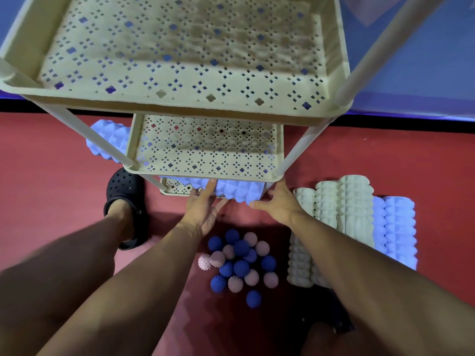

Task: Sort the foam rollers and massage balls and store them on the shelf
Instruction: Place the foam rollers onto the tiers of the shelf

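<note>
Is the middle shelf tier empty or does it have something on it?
Empty: the middle tier shows only its bare perforated surface.

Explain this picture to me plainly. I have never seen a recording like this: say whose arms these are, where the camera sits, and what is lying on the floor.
There is no machine here: a head-worn camera looks down at a person's own arms. The left hand and right hand both touch a blue foam roller lying on the bottom tier of a beige shelf; the tiers above look empty. On the red floor lie a pile of blue and pink spiky balls, and beige rollers with more blue rollers to the right. Another blue roller lies behind the shelf.
</note>
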